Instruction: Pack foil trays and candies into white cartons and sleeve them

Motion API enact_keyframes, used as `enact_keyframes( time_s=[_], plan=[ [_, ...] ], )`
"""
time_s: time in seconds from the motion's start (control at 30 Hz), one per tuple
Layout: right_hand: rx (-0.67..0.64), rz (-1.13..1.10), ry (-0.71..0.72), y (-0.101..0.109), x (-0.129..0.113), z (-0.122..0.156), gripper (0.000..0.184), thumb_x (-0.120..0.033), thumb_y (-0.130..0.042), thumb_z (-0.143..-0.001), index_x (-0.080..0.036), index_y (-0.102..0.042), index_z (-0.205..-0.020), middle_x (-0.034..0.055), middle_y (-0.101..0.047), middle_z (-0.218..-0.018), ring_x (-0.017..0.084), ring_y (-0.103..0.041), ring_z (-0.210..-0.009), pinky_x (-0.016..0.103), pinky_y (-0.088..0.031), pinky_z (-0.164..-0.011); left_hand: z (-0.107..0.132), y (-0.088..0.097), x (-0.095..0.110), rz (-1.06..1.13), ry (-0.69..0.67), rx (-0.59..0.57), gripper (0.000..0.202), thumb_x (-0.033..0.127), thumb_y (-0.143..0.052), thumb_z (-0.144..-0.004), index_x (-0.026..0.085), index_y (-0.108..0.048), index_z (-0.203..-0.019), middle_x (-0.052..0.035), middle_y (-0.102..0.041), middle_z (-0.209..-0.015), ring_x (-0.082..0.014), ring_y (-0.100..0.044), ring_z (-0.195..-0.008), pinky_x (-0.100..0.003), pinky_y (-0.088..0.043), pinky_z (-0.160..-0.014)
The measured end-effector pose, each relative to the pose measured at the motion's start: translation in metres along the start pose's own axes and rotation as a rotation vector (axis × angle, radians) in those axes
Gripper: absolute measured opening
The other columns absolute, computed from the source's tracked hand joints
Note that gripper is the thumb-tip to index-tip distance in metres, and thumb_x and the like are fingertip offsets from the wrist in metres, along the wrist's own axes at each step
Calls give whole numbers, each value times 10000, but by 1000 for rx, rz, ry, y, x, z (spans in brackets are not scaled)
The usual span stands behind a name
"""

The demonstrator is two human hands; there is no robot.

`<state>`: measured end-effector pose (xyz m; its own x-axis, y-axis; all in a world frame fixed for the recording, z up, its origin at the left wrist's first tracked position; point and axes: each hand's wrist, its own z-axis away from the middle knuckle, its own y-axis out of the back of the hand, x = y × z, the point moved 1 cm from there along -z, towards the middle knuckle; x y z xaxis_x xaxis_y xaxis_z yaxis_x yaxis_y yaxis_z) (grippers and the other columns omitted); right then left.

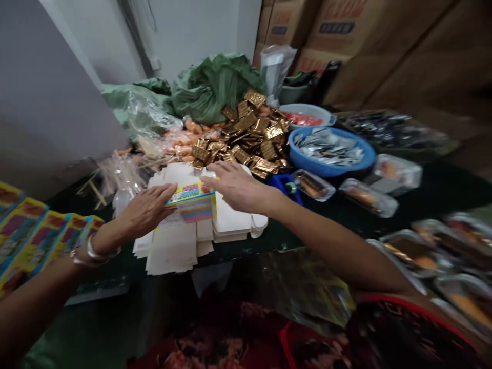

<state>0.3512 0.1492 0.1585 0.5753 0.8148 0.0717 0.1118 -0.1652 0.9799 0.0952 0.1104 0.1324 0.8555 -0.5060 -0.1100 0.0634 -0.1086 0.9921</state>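
My left hand [148, 209] grips the left end of a small colourful printed box [192, 201], fingers wrapped on its side. A bangle sits on that wrist. My right hand [235, 185] lies over the box's far right edge, its fingers stretched out and resting on a stack of flat white cardboard blanks [180, 246]. Just beyond the fingers lies a heap of gold foil packets [246, 136], with orange wrapped pieces [184, 143] to its left.
Finished colourful boxes [34, 233] line the left edge. A blue basin [361, 161] of silver sachets, a bowl with red contents [305, 118], clear trays [367, 197], green bags [215, 84] and brown cartons [346, 31] surround the work surface.
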Motion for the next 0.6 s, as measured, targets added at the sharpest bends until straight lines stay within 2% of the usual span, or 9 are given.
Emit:
enact_keyframes(
  time_s=[0.07,0.17,0.33,0.4,0.47,0.6],
  plan=[
    [-53,99,-29,9,12,8,326,-104,-468,-958,-150,-605,-1251,195,-588,-1293,320,-531,-1156,427,-415,-880,1,-6,-2,-11,-22,13,563,400,-371,-1005,91,-379,-1475,-217,-513,-1440,-338,-549,-1245,-479,-459,-1003],
    [-177,106,-42,19,17,-2,286,-96,-396,-975,-93,-653,-1100,187,-682,-1064,282,-611,-982,368,-431,-763,6,-6,-2,-21,-19,23,563,384,-380,-1000,83,-383,-1475,-218,-506,-1446,-345,-562,-1220,-469,-465,-975],
    [-340,-309,-283,31,17,-33,257,-46,-476,-875,-94,-655,-1053,81,-705,-788,167,-636,-688,254,-394,-583,5,0,7,-66,33,-11,576,371,-409,-991,64,-372,-1477,-197,-519,-1440,-338,-573,-1191,-444,-463,-954],
    [-373,-446,-365,30,18,-37,290,-41,-460,-863,-98,-642,-1082,55,-698,-763,140,-619,-636,236,-384,-550,4,1,9,-73,40,-28,595,368,-425,-985,61,-351,-1490,-191,-517,-1443,-336,-570,-1190,-434,-456,-951],
    [-342,-465,-405,26,18,-34,305,-51,-450,-863,-107,-628,-1104,57,-702,-800,137,-613,-654,235,-381,-558,3,1,9,-76,46,-43,602,364,-424,-984,73,-335,-1503,-183,-510,-1453,-334,-568,-1189,-428,-448,-943],
    [-217,-229,-358,19,14,-23,293,-98,-489,-870,-115,-613,-1135,116,-705,-955,190,-614,-818,267,-370,-649,2,0,8,-71,49,-51,591,374,-381,-994,100,-331,-1515,-175,-499,-1463,-330,-562,-1186,-426,-432,-927]
  ],
)
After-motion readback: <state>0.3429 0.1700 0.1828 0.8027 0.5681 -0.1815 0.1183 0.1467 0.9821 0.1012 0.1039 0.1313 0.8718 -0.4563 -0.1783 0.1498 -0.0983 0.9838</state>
